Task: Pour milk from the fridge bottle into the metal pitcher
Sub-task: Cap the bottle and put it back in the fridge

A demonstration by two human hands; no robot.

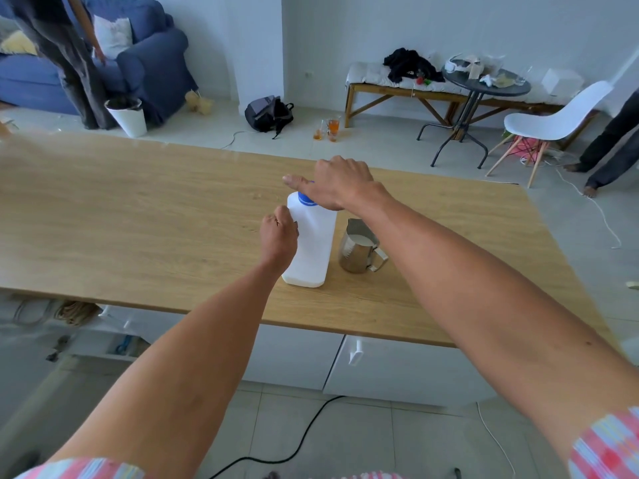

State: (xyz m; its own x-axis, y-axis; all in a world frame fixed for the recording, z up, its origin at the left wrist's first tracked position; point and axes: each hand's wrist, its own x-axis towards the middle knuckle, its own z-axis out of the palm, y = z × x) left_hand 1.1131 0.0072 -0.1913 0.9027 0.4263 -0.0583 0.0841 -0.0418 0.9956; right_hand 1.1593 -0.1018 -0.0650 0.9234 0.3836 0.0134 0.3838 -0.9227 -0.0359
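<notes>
A white plastic milk bottle (311, 247) stands upright on the wooden table (138, 209). My left hand (278, 235) grips the bottle's left side just below the shoulder. My right hand (337, 183) sits on top of the bottle, its fingers curled over the blue cap (306, 199), most of which is hidden. Just to the right of the bottle stands the metal pitcher (359, 248), with milk showing inside, its handle pointing right and toward me.
Beyond the table's far edge are a white bin (128, 115), a backpack (268, 114) and glasses on the floor (328, 129). A round side table (484, 84) and white chair (553, 122) stand far right. Persons stand at far left and far right.
</notes>
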